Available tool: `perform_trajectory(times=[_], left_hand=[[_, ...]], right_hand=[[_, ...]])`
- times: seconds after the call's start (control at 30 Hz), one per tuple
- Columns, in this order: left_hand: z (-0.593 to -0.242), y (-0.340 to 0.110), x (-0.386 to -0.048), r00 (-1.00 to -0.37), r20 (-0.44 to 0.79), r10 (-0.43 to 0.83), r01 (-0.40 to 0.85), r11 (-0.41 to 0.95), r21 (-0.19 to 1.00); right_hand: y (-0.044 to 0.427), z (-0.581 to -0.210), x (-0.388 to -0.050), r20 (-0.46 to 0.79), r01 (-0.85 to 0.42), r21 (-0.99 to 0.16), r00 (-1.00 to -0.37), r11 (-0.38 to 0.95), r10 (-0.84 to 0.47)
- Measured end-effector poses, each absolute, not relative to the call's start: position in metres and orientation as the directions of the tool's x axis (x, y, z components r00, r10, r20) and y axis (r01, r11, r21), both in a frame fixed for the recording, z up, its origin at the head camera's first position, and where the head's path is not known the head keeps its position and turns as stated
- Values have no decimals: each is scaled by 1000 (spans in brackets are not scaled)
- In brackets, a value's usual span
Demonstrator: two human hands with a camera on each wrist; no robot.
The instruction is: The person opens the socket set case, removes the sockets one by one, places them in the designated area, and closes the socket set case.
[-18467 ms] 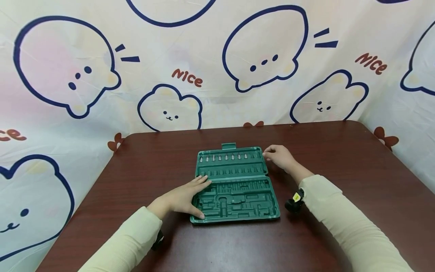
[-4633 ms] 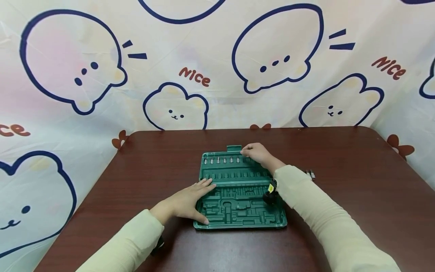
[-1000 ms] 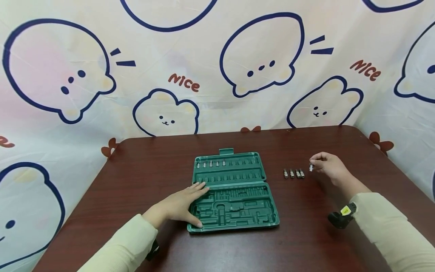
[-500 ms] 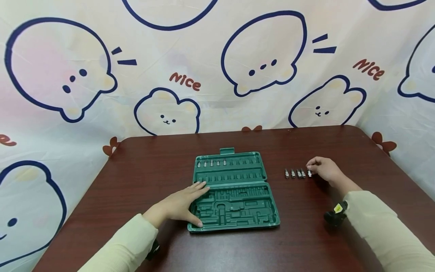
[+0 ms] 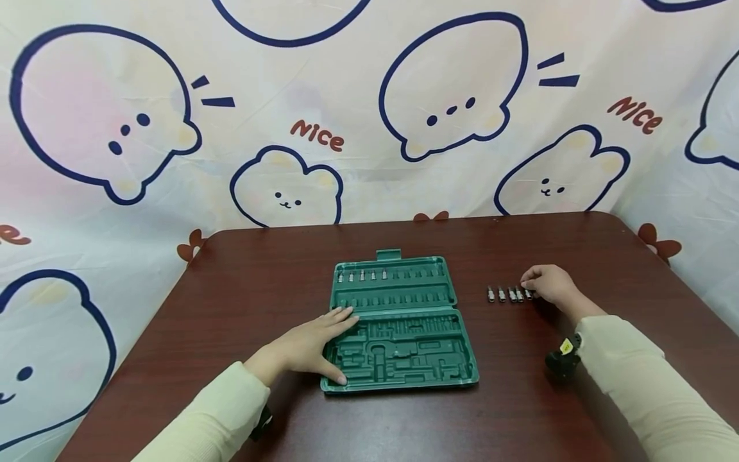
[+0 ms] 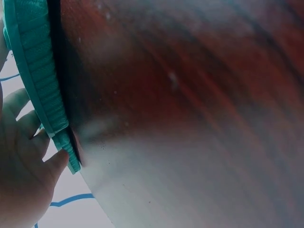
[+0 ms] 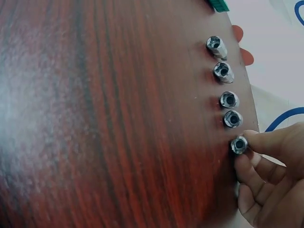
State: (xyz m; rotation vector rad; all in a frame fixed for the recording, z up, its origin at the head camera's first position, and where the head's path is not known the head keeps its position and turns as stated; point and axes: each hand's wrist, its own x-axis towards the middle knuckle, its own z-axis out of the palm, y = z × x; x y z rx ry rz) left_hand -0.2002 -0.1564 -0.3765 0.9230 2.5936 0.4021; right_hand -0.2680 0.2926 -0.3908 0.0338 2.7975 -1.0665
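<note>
A green plastic tool case lies unfolded on the table. My left hand rests on its left edge, fingers spread and thumb at the near corner; the left wrist view shows the hand beside the case's ribbed side. Several small metal sockets stand in the left part of the case's upper row. Right of the case, several more sockets stand in a line. My right hand pinches a socket between thumb and fingers at the line's right end, on the tabletop.
The brown wooden table has rounded far corners and ends at a cartoon-printed cloth. The case's green latch sticks out at its far edge. Its lower half has moulded slots without tools.
Since the oldest frame, several sockets have left the case's upper row and now stand on the table. Over the last second my right hand has moved left and lowered its socket beside the line.
</note>
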Motion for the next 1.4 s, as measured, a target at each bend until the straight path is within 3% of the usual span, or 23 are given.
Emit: perform_trajectory(times=[0.27, 0.9, 1.4], left_hand=[[-376, -153, -200, -710, -216, 670, 597, 736, 321], [-378, -154, -199, -720, -196, 666, 600, 739, 306], [-380, -156, -198, -724, -200, 660, 604, 747, 277]], right_hand=[[296, -390, -268, -146, 76, -664, -989, 744, -29], [292, -380, -262, -71, 49, -685, -998, 727, 1], [213, -355, -269, -135, 52, -857, -983, 512, -125]])
